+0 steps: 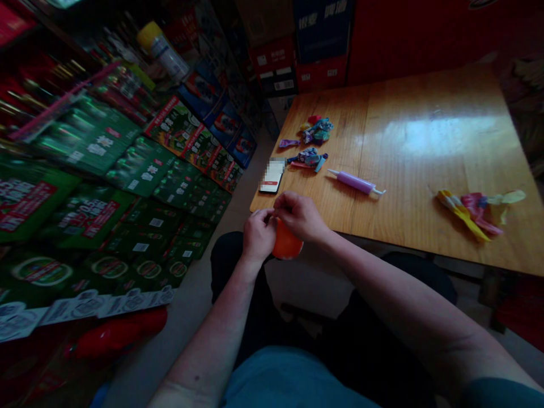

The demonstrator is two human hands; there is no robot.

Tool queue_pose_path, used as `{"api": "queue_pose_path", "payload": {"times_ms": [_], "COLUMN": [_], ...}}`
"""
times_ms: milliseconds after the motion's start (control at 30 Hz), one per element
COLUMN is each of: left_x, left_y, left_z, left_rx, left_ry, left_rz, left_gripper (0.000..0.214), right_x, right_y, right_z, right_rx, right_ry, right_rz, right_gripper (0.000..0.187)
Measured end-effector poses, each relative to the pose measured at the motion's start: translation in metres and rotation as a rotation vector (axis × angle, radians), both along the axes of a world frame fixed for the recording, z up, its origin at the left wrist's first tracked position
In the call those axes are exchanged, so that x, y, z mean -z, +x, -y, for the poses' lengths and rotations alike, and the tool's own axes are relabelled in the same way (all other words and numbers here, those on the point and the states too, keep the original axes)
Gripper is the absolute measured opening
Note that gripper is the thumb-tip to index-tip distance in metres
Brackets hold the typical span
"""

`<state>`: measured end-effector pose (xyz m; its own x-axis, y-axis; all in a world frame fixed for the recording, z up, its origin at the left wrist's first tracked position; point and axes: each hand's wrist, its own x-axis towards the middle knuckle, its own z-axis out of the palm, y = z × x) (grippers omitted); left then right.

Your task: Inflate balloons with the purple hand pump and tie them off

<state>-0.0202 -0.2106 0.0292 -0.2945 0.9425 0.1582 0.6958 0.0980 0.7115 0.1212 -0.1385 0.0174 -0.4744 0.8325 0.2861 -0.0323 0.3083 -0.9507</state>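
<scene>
Orange balloon beside the table, and I see left hand and right hand fingers pinching its top!

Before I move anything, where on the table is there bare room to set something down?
The widest bare patch of the table lies between the purple pump and the far edge, right of the balloon heaps. A smaller one separates the pump from the yellow and pink balloons. Crowded: the left edge, where phone and heaps sit near the right hand.
</scene>
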Motion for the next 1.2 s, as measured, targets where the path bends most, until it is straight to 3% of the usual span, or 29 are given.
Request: {"api": "queue_pose_path", "payload": {"times_ms": [167,300,400,567,667,800,967,1067,1200], "left_x": [-0.002,-0.005,-0.009,-0.015,-0.015,-0.016,-0.021,-0.022,-0.018], "left_y": [-0.012,-0.022,-0.021,-0.009,-0.002,0.005,0.005,0.010,0.030], "left_z": [0.000,-0.002,-0.002,0.000,0.001,0.000,0.006,0.016,0.029], "left_rx": [-0.012,-0.082,-0.134,-0.122,-0.101,-0.052,0.006,-0.032,0.004], "left_ry": [-0.070,-0.080,-0.092,-0.074,-0.093,-0.063,0.031,-0.054,-0.214], "left_rz": [0.448,0.855,1.001,0.941,0.931,0.942,0.766,0.808,1.017], "left_gripper": [0.022,0.033,0.040,0.039,0.038,0.036,0.053,0.063,0.063], "right_x": [-0.004,-0.014,-0.017,-0.011,-0.010,-0.011,-0.003,0.004,0.008], "right_y": [0.008,0.015,0.018,0.019,0.022,0.027,0.040,0.051,0.072], "right_z": [-0.015,-0.022,-0.022,-0.022,-0.021,-0.019,-0.028,-0.035,-0.022], "right_rx": [0.063,-0.125,-0.268,-0.333,-0.323,-0.232,0.005,0.103,0.093], "right_ry": [-0.144,-0.199,-0.157,-0.197,-0.135,-0.079,-0.176,-0.292,-0.374], "right_rz": [0.083,0.132,0.196,0.220,0.217,0.162,0.027,-0.099,-0.170], "right_gripper": [0.007,0.015,0.017,0.014,0.010,0.007,0.007,0.014,0.018]}}
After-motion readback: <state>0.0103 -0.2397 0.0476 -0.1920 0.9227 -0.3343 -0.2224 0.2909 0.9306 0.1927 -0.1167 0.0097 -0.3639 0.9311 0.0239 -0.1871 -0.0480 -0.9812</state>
